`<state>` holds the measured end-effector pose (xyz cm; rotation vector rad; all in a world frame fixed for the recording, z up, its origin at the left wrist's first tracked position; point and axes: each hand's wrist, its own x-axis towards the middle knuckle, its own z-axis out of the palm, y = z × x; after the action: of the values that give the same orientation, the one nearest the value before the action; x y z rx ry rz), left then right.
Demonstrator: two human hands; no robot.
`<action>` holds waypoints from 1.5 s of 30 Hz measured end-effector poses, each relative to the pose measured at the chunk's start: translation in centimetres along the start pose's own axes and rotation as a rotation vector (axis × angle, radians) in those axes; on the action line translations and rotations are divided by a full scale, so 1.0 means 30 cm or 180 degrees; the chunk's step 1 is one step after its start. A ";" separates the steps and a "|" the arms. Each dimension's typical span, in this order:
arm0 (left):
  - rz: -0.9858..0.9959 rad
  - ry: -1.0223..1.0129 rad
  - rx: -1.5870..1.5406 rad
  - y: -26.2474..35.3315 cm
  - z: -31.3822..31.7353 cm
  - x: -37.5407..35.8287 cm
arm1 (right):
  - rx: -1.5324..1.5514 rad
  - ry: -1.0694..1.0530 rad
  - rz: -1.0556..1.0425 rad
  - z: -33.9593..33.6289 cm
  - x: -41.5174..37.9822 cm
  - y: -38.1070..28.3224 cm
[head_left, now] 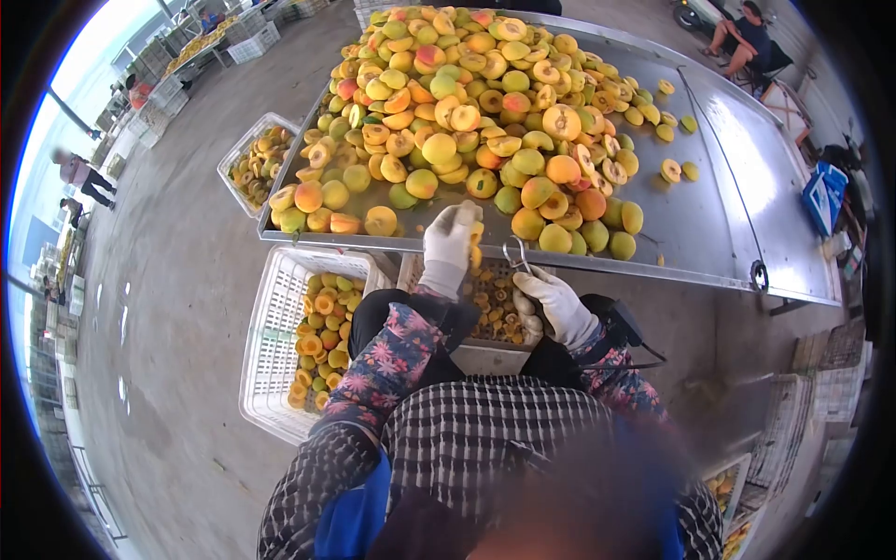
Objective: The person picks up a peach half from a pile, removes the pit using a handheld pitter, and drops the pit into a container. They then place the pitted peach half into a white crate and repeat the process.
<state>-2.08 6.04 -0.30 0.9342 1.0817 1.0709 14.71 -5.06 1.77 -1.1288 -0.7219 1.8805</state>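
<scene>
My left hand (450,248), in a white glove, is closed on a yellow peach half (476,245) just off the front edge of the metal table. To its right, my gloved right hand (554,304) grips a small metal tool with a curved loop end (516,250); most of its handle is hidden in the fingers. The loop points up toward the table edge, apart from the peach half. Beyond both hands lies a big heap of whole and halved yellow peaches (439,147). Below them, between my knees, a crate (408,271) holds pits and small fruit pieces (495,303).
The steel table (719,187) stretches to the right, with a few loose halves on it. A white crate (266,341) of peach halves stands by my left leg, another crate (229,173) beyond it. Other people (747,42) sit or stand farther off. Stacked crates (835,373) are at right.
</scene>
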 end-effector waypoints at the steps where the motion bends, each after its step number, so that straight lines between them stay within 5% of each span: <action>1: 0.0708 0.0010 0.0821 0.027 -0.007 -0.011 | -0.0106 -0.0024 -0.0054 -0.018 0.005 0.019; 3: 0.2118 0.0063 0.2482 0.108 -0.035 -0.043 | -0.0268 -0.0003 -0.0066 -0.025 -0.004 0.029; 7: 0.1159 0.0455 0.3620 0.274 -0.285 -0.051 | -0.0310 0.0212 0.0059 -0.036 -0.051 0.039; 10: 0.1698 0.1594 0.5575 0.327 -0.419 -0.045 | -0.0251 0.0284 0.0216 -0.065 -0.060 0.051; 16: 0.1869 0.0054 0.4095 0.157 -0.273 0.295 | -0.0303 0.0203 0.0252 -0.013 -0.015 0.075; 23: 0.0944 0.0207 0.5187 0.043 -0.179 0.501 | -0.0280 0.0062 0.0257 0.002 -0.038 0.083; 26: 0.0507 0.0300 0.3376 0.136 -0.172 0.421 | -0.0356 0.0109 0.0206 -0.007 -0.057 0.082; 29: -0.0228 -0.1327 -0.1488 0.127 -0.208 0.328 | -0.0692 0.0288 -0.0356 -0.001 -0.026 0.087; 30: -0.0343 -0.1422 -0.1842 0.167 -0.190 0.226 | -0.0823 0.0304 -0.0270 0.006 -0.026 0.055; 32: -0.0547 -0.1617 -0.2567 0.242 -0.127 0.046 | -0.2647 0.0114 -0.1896 -0.012 0.031 0.037; 34: -0.0760 -0.1109 -0.2746 0.229 -0.083 -0.017 | -0.5253 0.0700 -0.4553 -0.011 0.084 0.003; 38: -0.0666 -0.0822 -0.2681 0.156 -0.028 -0.074 | -0.3520 0.0822 -0.2422 0.144 0.063 -0.063; 45: -0.0414 -0.0585 -0.2774 0.102 0.026 -0.085 | -0.4133 0.1208 -0.2340 0.165 0.047 -0.028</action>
<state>-2.25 4.23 3.32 0.2452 0.4237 1.1629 10.18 -3.73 3.97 -1.5504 -1.8927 0.4087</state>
